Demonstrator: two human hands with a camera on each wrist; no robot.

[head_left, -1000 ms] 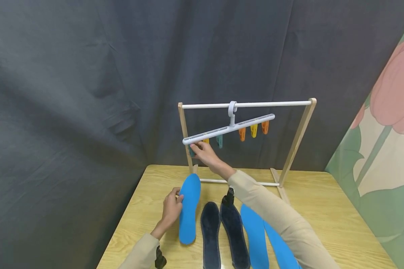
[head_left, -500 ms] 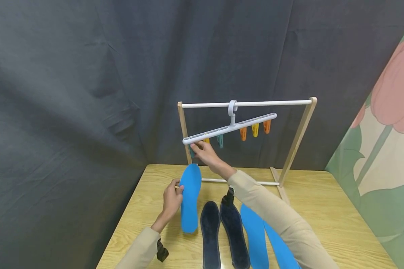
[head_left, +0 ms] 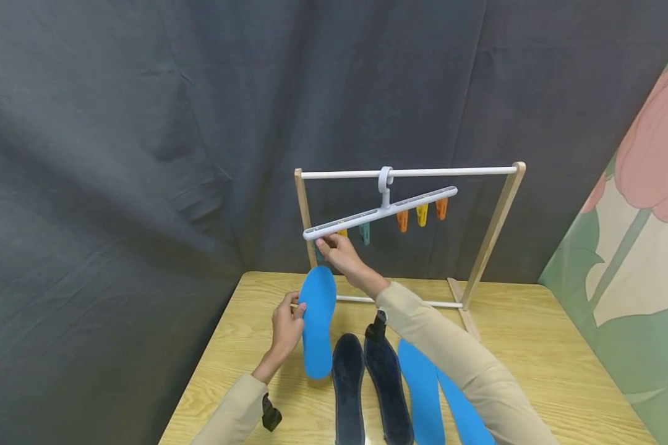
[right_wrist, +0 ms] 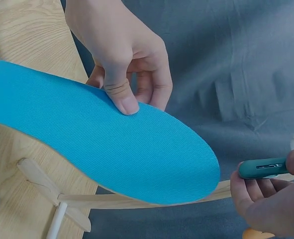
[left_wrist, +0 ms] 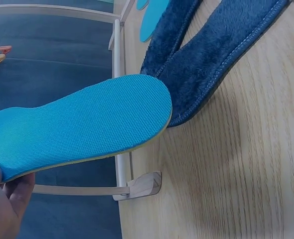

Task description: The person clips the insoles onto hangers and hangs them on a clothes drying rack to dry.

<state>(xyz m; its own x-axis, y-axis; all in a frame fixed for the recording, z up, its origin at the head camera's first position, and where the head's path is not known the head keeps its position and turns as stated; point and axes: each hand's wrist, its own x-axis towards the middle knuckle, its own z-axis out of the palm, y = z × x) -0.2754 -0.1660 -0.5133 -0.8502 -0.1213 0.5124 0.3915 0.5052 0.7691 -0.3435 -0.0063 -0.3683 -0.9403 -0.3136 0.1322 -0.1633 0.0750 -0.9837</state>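
Note:
My left hand [head_left: 287, 324] pinches the edge of a blue insole [head_left: 318, 330], thumb on its textured face, and holds it upright over the table. At the low left end of a white clip hanger [head_left: 362, 217], my right hand [head_left: 345, 256] grips a teal clothespin [right_wrist: 260, 168] between thumb and fingers. In the right wrist view the insole's rounded tip sits just short of this clothespin. The hanger tilts down toward that hand. Orange clothespins [head_left: 402, 220], a yellow clothespin [head_left: 421, 215] and another teal one hang further along it.
The hanger hooks over the top bar [head_left: 451, 171] of a wood-and-white rack. Two dark fleecy insoles [head_left: 348, 383] lie on the wooden table [head_left: 534, 358], with more blue insoles [head_left: 423, 389] beside them, partly under the right sleeve. A dark curtain [head_left: 145, 185] stands behind.
My left hand has raised the blue insole and brought it slightly right, closer to the clothespin. My right hand has stayed at the hanger's left end, holding the teal clothespin.

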